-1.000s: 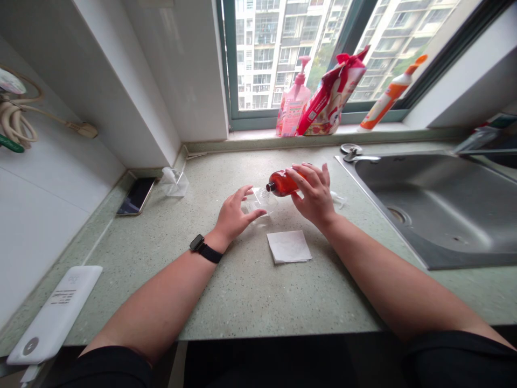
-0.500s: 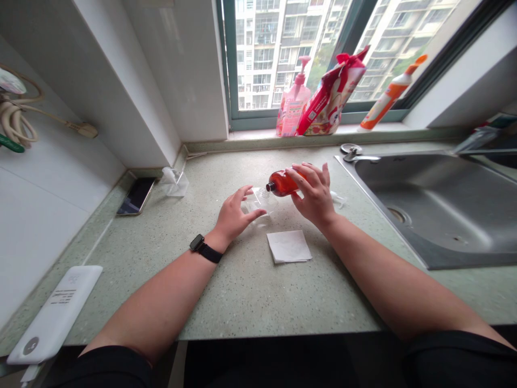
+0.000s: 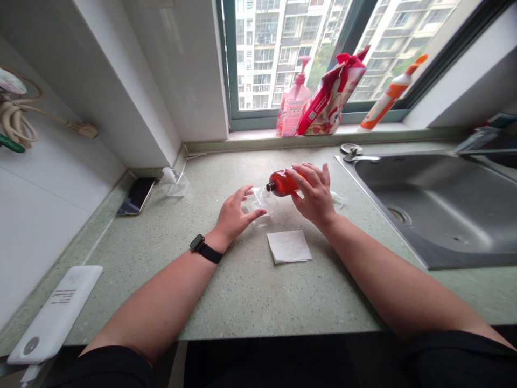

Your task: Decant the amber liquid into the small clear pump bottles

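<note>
My right hand (image 3: 313, 191) is wrapped round a translucent red-orange bottle (image 3: 283, 184). The bottle is tipped nearly level, its dark uncapped mouth pointing left. Just below that mouth stands a clear plastic bottle (image 3: 262, 200) with a round open neck. Thumb and fingers of my left hand (image 3: 236, 212) hold the clear bottle from its left side. Whether liquid is flowing between the two is too small to tell. Partly behind my right hand lies a whitish clear piece (image 3: 338, 200), perhaps a pump head. A folded white paper towel (image 3: 289, 247) lies in front of the hands.
Another small clear container (image 3: 174, 182) with a whitish top stands by a phone (image 3: 136, 196) at the left. A white power bank (image 3: 56, 312) lies near the front left edge. The steel sink (image 3: 436, 199) is at right. A pink pump bottle (image 3: 293, 108) stands on the sill.
</note>
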{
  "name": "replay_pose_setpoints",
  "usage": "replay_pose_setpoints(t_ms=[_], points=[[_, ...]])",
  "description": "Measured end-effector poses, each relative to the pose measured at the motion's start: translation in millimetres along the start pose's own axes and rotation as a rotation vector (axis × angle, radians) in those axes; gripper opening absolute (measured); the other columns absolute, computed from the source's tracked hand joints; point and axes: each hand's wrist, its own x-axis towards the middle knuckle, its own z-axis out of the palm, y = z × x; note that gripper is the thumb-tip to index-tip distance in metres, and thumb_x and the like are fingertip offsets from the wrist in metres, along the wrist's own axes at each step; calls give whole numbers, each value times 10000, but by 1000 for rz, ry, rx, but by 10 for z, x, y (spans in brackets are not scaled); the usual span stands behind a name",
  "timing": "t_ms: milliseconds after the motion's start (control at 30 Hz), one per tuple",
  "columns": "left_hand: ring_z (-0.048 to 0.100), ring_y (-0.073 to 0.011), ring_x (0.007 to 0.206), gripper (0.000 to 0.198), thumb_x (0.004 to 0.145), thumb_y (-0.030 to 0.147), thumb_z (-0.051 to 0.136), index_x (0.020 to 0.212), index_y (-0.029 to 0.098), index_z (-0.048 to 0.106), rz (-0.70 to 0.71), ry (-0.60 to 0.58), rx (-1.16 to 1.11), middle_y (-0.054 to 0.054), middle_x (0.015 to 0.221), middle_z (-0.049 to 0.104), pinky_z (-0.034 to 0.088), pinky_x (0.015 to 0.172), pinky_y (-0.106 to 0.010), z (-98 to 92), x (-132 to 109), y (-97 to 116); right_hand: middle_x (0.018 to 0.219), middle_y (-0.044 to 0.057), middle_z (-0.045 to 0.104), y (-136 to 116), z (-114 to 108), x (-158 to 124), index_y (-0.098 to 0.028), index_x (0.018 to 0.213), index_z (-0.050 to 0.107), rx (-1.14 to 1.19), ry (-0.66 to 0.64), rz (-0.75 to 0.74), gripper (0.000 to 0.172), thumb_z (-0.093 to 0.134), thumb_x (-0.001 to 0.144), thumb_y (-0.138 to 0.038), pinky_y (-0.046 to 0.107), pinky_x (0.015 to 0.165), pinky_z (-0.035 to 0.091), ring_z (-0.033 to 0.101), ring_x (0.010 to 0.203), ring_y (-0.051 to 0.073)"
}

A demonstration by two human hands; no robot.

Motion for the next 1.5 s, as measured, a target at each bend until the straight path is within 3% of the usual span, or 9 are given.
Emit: replay_pose_setpoints(t_ms=[1500], points=[[742,-308,1178,819,851,709,795,1483,260,536,-1,3,11,-129,1349,739,602,1050,-534,7,2,-15,1524,51,611,32,16,-9,-426,1630,400,1,-9,-21,816,641,919,-107,713,1315,248,518,1465,349]])
